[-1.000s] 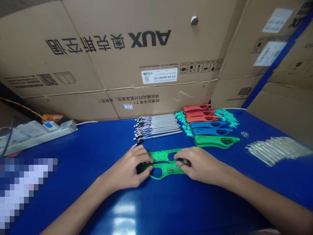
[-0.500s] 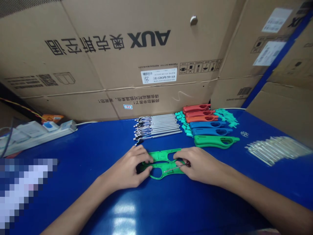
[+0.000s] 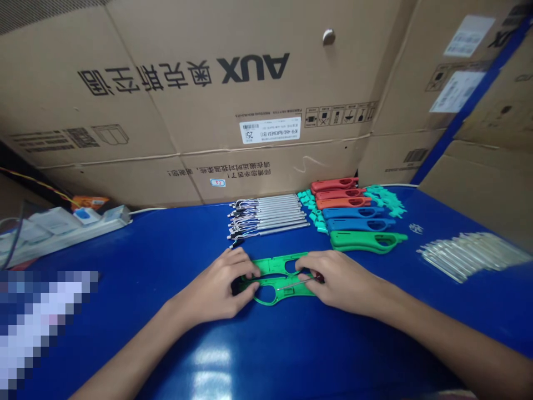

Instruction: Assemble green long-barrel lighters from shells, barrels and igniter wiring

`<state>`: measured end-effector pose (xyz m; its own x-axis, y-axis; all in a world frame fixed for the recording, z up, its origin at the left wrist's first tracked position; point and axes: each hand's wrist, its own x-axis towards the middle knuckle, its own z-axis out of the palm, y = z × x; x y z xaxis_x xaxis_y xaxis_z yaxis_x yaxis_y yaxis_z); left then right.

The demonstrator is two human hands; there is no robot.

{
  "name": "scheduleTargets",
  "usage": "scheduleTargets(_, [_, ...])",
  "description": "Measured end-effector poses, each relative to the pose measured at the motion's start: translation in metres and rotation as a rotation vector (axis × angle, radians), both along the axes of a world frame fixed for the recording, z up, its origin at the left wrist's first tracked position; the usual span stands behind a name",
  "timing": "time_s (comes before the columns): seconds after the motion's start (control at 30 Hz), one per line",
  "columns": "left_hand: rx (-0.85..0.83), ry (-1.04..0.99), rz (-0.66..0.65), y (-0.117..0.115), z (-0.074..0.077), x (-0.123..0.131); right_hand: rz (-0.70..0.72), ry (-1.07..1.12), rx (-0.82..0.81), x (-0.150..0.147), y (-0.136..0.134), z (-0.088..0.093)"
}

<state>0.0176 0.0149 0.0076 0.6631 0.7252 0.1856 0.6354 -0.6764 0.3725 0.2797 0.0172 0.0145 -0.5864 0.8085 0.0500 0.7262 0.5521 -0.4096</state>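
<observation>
Two green plastic lighter shell halves lie side by side on the blue table, hollow sides up: a far half point(image 3: 271, 265) and a near half point(image 3: 268, 301). My left hand point(image 3: 229, 283) is closed on their left ends, thumb on the near one and fingers over the far one. In my right hand point(image 3: 339, 279) is a thin screwdriver point(image 3: 300, 284) with a dark red handle, its shaft pointing left over the near half. The fingers of that hand also rest on the right part of the far half. My right palm hides the shells' right ends.
Behind the hands lie metal tubes with wires point(image 3: 281, 214), teal caps point(image 3: 318, 219), and red, blue and green lighter shells point(image 3: 358, 241). Clear tubes point(image 3: 466, 255) lie right, a power strip point(image 3: 66, 228) left. A cardboard wall point(image 3: 166, 122) stands at the back.
The screwdriver's shaft has shifted slightly, its tip a little further left and up over the near shell half. Both hands keep nearly the same hold and place.
</observation>
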Motion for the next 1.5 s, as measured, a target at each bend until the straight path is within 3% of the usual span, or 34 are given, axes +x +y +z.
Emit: scheduleTargets(1.5, [0.02, 0.036, 0.049, -0.0012, 0.002, 0.0002, 0.053, -0.022, 0.005, 0.0019, -0.0005, -0.0035])
